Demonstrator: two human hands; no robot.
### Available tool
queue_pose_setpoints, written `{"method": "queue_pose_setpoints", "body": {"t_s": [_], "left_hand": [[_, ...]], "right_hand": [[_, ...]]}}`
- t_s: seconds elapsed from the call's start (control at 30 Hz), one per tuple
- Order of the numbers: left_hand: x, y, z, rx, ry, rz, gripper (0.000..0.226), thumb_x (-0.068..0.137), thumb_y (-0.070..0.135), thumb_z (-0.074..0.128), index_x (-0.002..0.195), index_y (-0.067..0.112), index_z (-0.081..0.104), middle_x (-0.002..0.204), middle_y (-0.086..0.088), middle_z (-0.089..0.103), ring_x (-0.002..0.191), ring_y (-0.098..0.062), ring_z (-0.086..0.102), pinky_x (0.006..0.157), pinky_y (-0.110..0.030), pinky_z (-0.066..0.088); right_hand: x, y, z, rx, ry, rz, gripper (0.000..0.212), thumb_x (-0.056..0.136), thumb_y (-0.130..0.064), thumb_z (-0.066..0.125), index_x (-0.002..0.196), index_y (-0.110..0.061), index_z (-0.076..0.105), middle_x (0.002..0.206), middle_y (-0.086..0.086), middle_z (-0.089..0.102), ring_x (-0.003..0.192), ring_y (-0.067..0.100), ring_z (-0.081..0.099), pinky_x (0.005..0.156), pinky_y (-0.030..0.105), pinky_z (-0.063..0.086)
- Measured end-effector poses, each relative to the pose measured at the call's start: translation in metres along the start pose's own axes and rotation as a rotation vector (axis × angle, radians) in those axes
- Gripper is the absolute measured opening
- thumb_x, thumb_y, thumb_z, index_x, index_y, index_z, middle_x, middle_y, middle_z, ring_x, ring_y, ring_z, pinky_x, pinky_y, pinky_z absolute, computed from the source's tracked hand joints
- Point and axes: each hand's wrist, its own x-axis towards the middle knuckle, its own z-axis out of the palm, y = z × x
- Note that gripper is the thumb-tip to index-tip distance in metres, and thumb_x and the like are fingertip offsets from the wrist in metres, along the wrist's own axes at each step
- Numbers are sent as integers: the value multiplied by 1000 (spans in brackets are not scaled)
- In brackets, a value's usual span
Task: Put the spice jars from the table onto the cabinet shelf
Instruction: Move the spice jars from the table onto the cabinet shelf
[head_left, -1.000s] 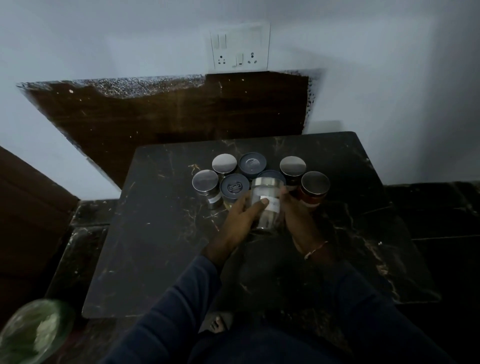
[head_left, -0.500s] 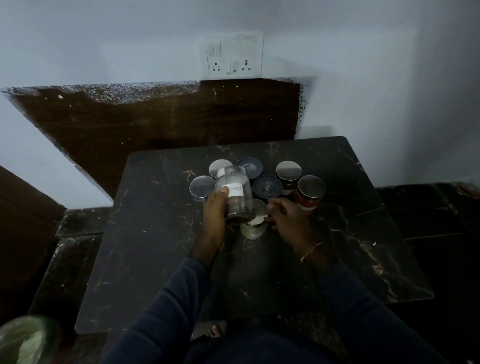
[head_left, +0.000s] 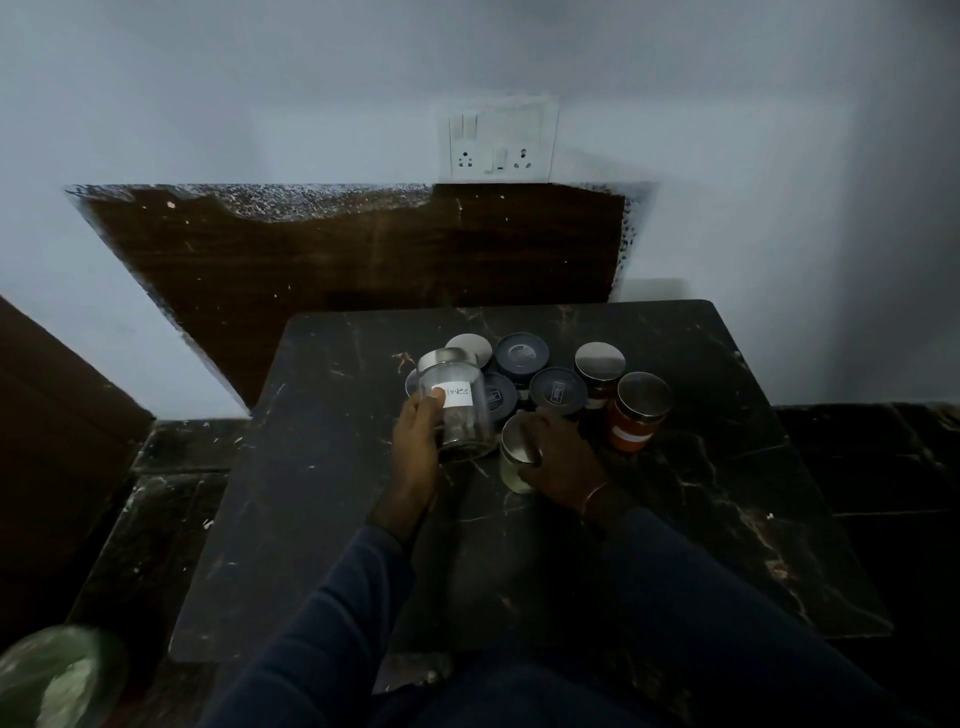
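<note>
My left hand (head_left: 415, 441) holds a clear glass jar (head_left: 460, 410) with a steel lid and a white label, lifted a little above the dark marble table (head_left: 311, 519). My right hand (head_left: 558, 457) is wrapped around a small pale jar (head_left: 514, 457) with a steel lid that stands on the table. Behind them stand several more spice jars: two with dark blue lids (head_left: 521, 352) (head_left: 557, 391), steel-lidded ones (head_left: 599, 361), and a red-filled jar (head_left: 636, 413) on the right. No cabinet shelf is in view.
A brown wooden board (head_left: 363, 249) leans on the white wall behind the table, under a switch and socket plate (head_left: 497, 139). A brown panel (head_left: 52, 415) stands at the left. A green plastic bag (head_left: 57, 675) lies at the bottom left on the dark floor.
My left hand lifted the labelled jar out of the group and carried it left. My right hand let go of it and closed on the small pale jar.
</note>
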Motion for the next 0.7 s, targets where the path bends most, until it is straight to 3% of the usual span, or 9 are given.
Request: {"method": "queue_pose_setpoints", "body": {"t_s": [0.17,0.33,0.43,0.57,0.63,0.7], "left_hand": [[-1,-6,-7,32,-12,11,35,97,32,51,123,10,56,116,-19,66,104,-38,65,88,-56,54],[-4,-16,-11,92,-39,8,38,96,33,54,128,12,52,113,-13,68,95,-27,70,72,-38,58],[-8,-25,-13,124,-62,-18,35,96,34,54,124,13,55,114,-15,67,100,-31,69,82,-47,58],[-10,-30,-16,110,-56,-56,34,95,30,55,122,9,55,113,-19,68,98,-34,69,83,-47,57],[-8,-28,-14,119,-38,-37,30,95,32,55,116,10,58,109,-20,68,96,-34,68,82,-48,56],[-6,-25,-10,142,-40,-13,24,94,33,56,108,14,61,104,-17,70,91,-30,69,76,-45,58]], "right_hand": [[-3,13,8,57,73,54,77,73,-34,77,140,-22,43,138,7,39,124,26,44,104,39,43],[-3,20,0,267,68,233,73,72,-47,78,135,-28,47,137,7,33,122,26,46,99,41,49],[-3,26,1,315,69,229,65,74,-45,77,131,-23,55,133,7,42,118,23,49,99,43,49],[1,32,-16,802,25,288,27,83,-35,72,107,-23,70,113,9,70,102,27,69,83,41,58],[5,31,-31,1038,10,379,31,78,-46,75,99,-23,72,102,7,75,89,24,74,70,37,59],[9,30,-42,1111,7,451,46,69,-56,78,99,-22,74,94,4,78,83,23,75,66,38,60]]}}
